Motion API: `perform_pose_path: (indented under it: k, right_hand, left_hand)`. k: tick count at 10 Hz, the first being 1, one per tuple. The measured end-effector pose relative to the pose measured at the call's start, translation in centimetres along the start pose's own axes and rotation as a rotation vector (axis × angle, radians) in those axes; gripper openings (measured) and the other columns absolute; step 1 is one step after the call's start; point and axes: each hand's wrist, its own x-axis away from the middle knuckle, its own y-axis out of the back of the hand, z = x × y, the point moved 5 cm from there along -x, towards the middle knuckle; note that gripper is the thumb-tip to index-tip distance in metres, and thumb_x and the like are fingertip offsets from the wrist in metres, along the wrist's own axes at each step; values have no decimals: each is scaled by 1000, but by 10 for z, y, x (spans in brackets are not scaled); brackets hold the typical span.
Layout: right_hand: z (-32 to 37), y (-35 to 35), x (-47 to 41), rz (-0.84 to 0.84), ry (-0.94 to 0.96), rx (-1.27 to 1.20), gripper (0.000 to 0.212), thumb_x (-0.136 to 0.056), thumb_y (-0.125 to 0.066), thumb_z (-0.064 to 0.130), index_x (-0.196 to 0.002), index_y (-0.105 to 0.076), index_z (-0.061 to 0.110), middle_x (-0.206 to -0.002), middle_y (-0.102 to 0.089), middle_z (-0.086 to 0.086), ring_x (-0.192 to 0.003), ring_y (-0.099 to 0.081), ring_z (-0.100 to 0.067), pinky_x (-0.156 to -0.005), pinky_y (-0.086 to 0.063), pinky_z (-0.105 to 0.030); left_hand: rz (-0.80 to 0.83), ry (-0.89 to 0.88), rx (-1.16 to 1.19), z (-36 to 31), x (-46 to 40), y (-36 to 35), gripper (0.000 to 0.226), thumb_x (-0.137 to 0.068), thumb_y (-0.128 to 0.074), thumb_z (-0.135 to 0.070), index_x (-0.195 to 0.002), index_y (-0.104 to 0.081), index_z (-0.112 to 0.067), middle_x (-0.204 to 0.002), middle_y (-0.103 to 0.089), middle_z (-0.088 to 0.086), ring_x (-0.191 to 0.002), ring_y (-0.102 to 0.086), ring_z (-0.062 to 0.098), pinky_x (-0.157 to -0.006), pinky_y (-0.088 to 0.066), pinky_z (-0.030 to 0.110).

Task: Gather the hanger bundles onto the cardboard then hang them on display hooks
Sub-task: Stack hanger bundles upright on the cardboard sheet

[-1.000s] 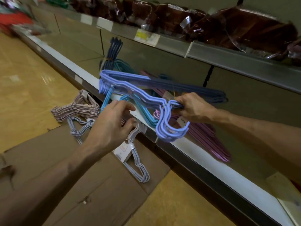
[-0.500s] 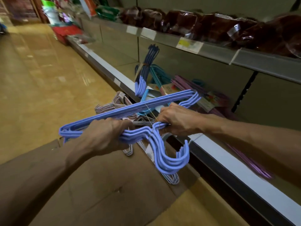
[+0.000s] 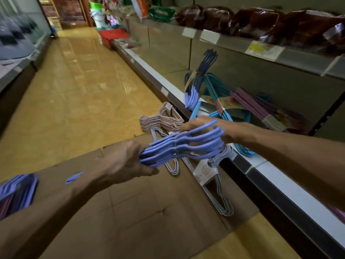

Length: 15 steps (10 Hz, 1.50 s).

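Observation:
Both my hands hold a lavender-blue hanger bundle [image 3: 188, 144] over the flattened cardboard [image 3: 141, 217]. My left hand [image 3: 127, 161] grips its near end; my right hand [image 3: 203, 126] grips the far end. The bundle is blurred. Part of another lavender bundle [image 3: 16, 193] shows at the left edge. On the cardboard lie a pale grey-blue bundle with a white label [image 3: 212, 176] and a pink-striped bundle [image 3: 164, 119]. On the low shelf rest teal [image 3: 218, 94], purple [image 3: 257, 107] and dark blue [image 3: 199, 77] bundles.
A long store shelf [image 3: 280, 182] runs along the right, its white edge beside the cardboard. Brown wrapped goods [image 3: 261, 21] fill the upper shelf. The tan aisle floor [image 3: 74, 86] stretches left and ahead, with a red basket [image 3: 113, 35] far off.
The lavender bundle came off the shelf and swung left and down over the cardboard. My left hand took hold of its near end. My view turned left along the aisle.

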Motion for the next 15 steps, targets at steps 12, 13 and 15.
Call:
perform_pose_path:
  k: [12, 13, 15]
  right_hand:
    - [169, 111, -108, -678, -44, -1364, 46, -87, -76, 30, -101, -67, -13, -98, -68, -30, -93, -69, -37, -80, -60, -42]
    - [186, 102, -128, -637, -79, -1567, 29, -91, -73, 24, -97, -72, -4, -94, -76, -15, -86, -75, -21, -73, -60, -23]
    - [224, 89, -165, -504, -48, -1729, 20, -94, -68, 15, -103, -70, -3, -96, -76, -13, -85, -76, -17, -73, -60, -22]
  left_hand:
    - [-262, 462, 946, 59, 87, 30, 22, -72, -82, -19, -81, -65, -9, -57, -65, 2, -50, -64, 16, -48, -52, 24]
    - [-277, 539, 962, 74, 105, 28, 26, -71, -84, -22, -84, -65, -9, -58, -67, 1, -54, -67, 15, -49, -52, 23]
    - [-332, 553, 1053, 101, 140, 30, 10, -77, -79, -15, -81, -71, -11, -71, -71, 7, -63, -69, 22, -55, -55, 27]
